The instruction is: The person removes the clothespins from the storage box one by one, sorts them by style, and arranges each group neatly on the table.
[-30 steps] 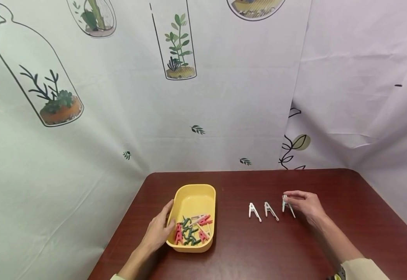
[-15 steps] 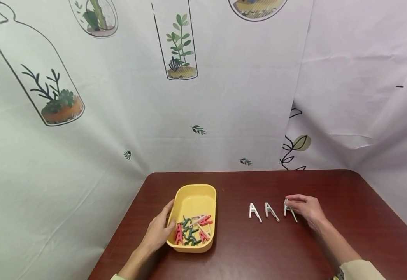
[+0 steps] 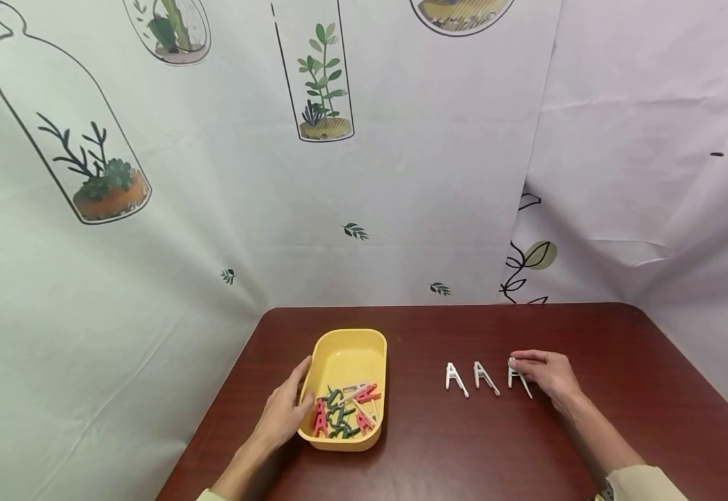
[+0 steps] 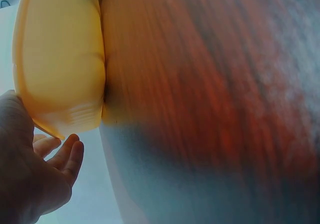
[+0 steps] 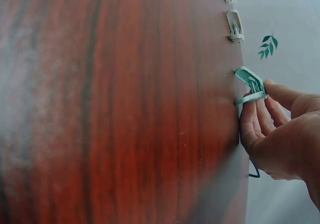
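Note:
The left hand [image 3: 281,409] grips the left wall of a yellow tray [image 3: 348,445], its thumb over the rim. Red, pink and dark green clips [image 3: 341,419] lie in the tray's near half. At the right, the right hand [image 3: 550,376] pinches the top of a pale clip [image 3: 517,379], whose two legs reach down to the table. Left of it two more white clips, a middle one [image 3: 485,378] and a left one [image 3: 455,380], stand apart in a row. In the right wrist view the pinched clip [image 5: 252,86] looks pale green between thumb and fingers [image 5: 263,115].
The dark red-brown table [image 3: 452,452] has rounded far corners. Behind it and along the sides hangs a pale cloth [image 3: 439,174] printed with plants in jars and leaves.
The right hand has moved slightly nearer and to the right with its clip, coming level with the row. The left hand and the tray have stayed in place.

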The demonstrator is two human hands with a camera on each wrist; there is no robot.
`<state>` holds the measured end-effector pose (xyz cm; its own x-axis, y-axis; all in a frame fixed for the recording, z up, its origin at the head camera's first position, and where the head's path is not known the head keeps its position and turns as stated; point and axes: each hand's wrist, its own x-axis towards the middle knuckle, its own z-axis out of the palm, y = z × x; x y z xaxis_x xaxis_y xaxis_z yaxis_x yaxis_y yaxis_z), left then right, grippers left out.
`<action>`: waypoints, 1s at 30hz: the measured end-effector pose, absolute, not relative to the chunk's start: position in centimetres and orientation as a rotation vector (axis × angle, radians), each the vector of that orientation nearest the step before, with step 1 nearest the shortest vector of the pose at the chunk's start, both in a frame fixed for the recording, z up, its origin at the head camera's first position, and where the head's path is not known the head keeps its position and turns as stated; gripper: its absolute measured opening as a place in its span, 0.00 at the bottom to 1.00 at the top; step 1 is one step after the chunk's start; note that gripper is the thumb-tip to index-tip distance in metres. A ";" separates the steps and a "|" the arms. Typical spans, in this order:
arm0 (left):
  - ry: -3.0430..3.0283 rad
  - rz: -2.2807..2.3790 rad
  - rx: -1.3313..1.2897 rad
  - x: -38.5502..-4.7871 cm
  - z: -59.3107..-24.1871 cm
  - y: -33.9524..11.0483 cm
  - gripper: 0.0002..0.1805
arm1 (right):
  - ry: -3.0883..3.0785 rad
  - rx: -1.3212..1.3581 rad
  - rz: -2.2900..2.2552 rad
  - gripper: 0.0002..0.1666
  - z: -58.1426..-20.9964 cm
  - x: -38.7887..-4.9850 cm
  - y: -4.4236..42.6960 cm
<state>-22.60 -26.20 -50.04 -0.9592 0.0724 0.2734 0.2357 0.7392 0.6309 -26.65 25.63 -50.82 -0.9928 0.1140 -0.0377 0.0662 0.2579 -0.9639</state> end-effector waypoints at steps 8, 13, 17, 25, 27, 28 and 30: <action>-2.711 -1.020 -0.242 -22.6 -50.0 -26.2 0.38 | -2.482 -0.192 1.814 0.24 -51.0 -26.7 25.8; -2.715 -1.021 -0.238 -22.6 -50.0 -26.1 0.38 | -2.499 -0.189 1.774 0.23 -51.0 -26.7 25.8; -2.713 -1.021 -0.239 -22.5 -50.0 -26.1 0.38 | -2.500 -0.164 1.763 0.22 -51.0 -26.6 25.9; -2.711 -1.024 -0.246 -22.5 -50.0 -26.1 0.38 | -2.584 -0.126 1.606 0.23 -50.8 -25.9 26.0; -2.709 -1.025 -0.246 -22.5 -50.0 -26.1 0.38 | -2.595 -0.109 1.581 0.24 -50.7 -25.8 26.0; -2.708 -1.029 -0.245 -22.5 -50.0 -26.1 0.38 | -2.596 -0.102 1.574 0.24 -50.7 -25.7 26.0; -2.708 -1.031 -0.244 -22.5 -50.0 -26.1 0.39 | -2.600 -0.090 1.559 0.24 -50.8 -25.7 25.9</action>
<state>-22.50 -26.13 -50.05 -0.9589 0.0717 0.2746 0.2362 0.7380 0.6321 -25.72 25.94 -50.78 -0.9924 0.1064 0.0627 -0.0052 0.4714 -0.8819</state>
